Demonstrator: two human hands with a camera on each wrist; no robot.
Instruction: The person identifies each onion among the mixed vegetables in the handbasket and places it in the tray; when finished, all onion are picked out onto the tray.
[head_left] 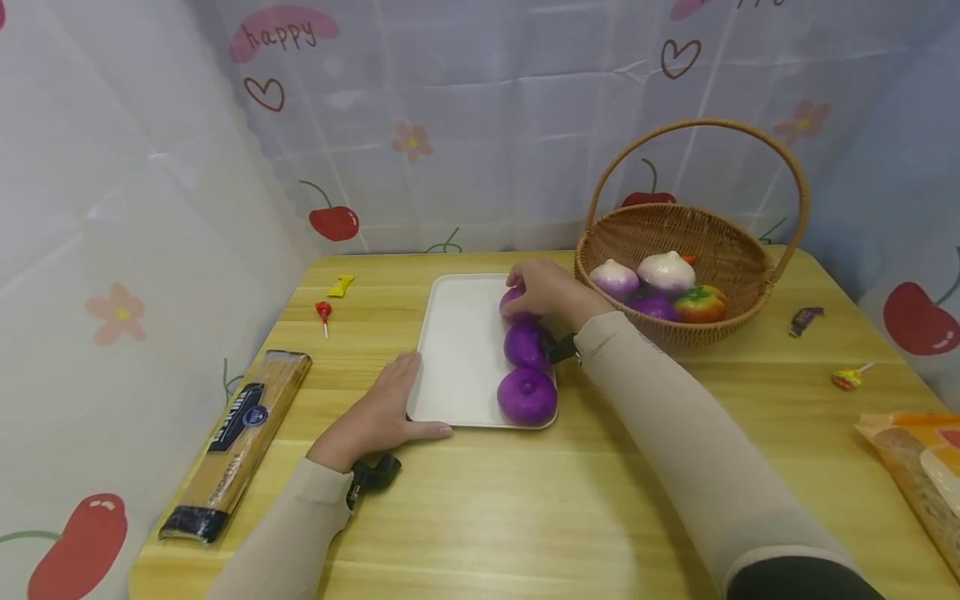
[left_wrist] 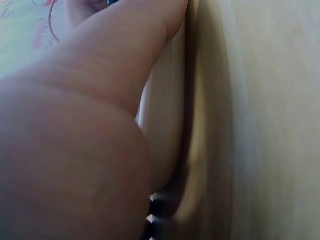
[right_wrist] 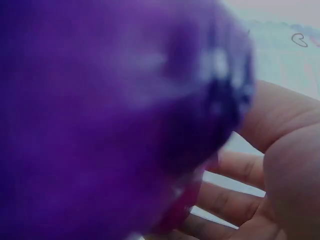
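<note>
A white rectangular tray (head_left: 459, 358) lies on the wooden table. Along its right side, three glossy purple round vegetables stand in a row: a near one (head_left: 527, 397), a middle one (head_left: 527, 346) and a far one (head_left: 513, 307). My right hand (head_left: 551, 292) grips the far purple round vegetable from above, fingers and thumb around it. In the right wrist view a blurred purple vegetable (right_wrist: 100, 120) fills the foreground and hides much of the grip. With fingers straight and thumb spread, my left hand (head_left: 386, 408) rests against the tray's near left corner.
Behind my right forearm stands a wicker basket (head_left: 720, 333) with a tall handle, holding white-and-purple bulbs (head_left: 666, 272) and an orange-green vegetable (head_left: 702, 304). On the left are packaged noodles (head_left: 240, 442), a red lollipop (head_left: 323, 310) and a yellow candy (head_left: 341, 286); an orange bag (head_left: 918, 467) lies right.
</note>
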